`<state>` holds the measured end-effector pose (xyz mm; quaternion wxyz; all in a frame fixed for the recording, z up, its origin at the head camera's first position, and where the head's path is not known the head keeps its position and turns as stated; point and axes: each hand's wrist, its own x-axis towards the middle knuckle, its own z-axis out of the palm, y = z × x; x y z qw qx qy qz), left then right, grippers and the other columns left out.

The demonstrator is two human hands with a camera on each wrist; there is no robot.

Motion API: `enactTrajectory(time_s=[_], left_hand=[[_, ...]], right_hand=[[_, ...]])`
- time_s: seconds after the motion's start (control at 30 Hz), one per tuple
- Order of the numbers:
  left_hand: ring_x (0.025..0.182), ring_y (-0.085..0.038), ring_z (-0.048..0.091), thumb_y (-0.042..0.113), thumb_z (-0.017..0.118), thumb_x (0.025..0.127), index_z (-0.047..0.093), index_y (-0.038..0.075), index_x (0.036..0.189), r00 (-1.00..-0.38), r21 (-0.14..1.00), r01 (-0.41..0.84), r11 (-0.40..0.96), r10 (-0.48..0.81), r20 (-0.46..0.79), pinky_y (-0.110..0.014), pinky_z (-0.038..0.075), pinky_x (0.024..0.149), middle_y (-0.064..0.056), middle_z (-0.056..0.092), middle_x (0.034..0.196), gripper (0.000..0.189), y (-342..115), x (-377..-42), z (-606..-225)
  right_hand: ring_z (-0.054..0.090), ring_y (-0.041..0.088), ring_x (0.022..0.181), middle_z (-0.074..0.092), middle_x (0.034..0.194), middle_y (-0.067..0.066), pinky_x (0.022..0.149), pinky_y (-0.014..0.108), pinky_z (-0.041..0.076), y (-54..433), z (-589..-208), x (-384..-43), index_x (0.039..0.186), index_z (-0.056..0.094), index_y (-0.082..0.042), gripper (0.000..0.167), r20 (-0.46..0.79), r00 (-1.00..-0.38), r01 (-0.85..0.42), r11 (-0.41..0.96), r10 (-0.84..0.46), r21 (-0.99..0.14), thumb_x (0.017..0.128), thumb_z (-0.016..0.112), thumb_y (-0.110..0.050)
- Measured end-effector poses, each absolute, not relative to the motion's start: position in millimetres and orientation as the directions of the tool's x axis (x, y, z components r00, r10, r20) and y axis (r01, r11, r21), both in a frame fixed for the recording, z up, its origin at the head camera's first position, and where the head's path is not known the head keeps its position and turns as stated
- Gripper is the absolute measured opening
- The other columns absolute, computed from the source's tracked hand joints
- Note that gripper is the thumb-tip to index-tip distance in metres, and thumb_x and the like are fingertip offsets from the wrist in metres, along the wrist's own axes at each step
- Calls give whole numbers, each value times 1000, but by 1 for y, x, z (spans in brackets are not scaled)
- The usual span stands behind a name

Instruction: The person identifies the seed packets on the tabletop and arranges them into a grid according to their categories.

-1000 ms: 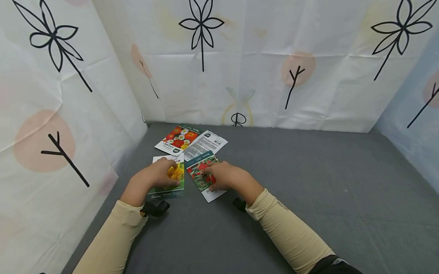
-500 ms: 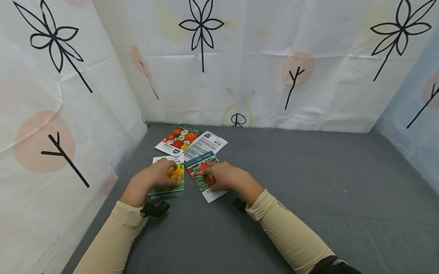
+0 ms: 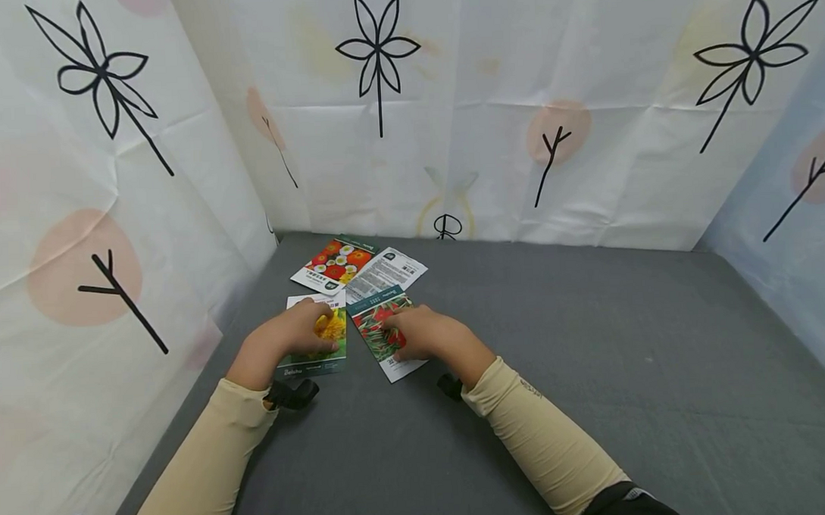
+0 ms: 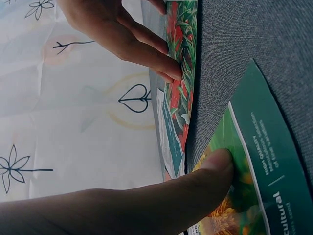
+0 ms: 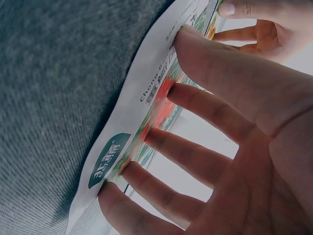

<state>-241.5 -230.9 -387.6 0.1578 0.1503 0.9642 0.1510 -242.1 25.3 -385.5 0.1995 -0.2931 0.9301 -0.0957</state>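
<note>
Left hand (image 3: 287, 332) — spread, yellow-flower packet (image 3: 336, 323) beneath | right hand (image 3: 430, 333) — spread, red-flower packet (image 3: 371, 319) beneath

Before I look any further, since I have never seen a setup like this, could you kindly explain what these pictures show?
There is no robot here, only a person's bare left hand and right hand. The wide picture comes from a camera on the person's head; the two close ones come from cameras worn on the left and right wrists.

On the grey surface lie four printed packets. The yellow-flower packet and the red-flower packet are nearer the person; the orange-and-white-flower packet and the text-covered packet lie behind them.

The left hand touches the yellow-flower packet, and the right hand's fingertips rest on the red-flower packet. Neither hand plainly grips anything.
</note>
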Motion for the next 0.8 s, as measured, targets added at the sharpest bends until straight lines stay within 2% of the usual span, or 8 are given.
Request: enactTrajectory(time_s=[0.23,0.8], left_hand=[[120,-37,54,32,84,91,61,-6,140,-908,345,227,910,326,-262,-58,47,112,-28,56,142,66,-231,-241,-388],[118,-36,55,33,84,91,62,-7,139,-906,347,241,907,338,-255,-58,48,110,-28,56,141,66,-230,-240,-386]], right_hand=[[50,27,145,56,158,5,125,47,36,25,-386,-241,153,58,-18,60,-312,-744,-520,805,-591,-285,98,78,-29],[52,24,146,59,156,5,127,47,32,25,-385,-241,154,57,-15,60,-301,-739,-548,798,-603,-253,99,77,-29]])
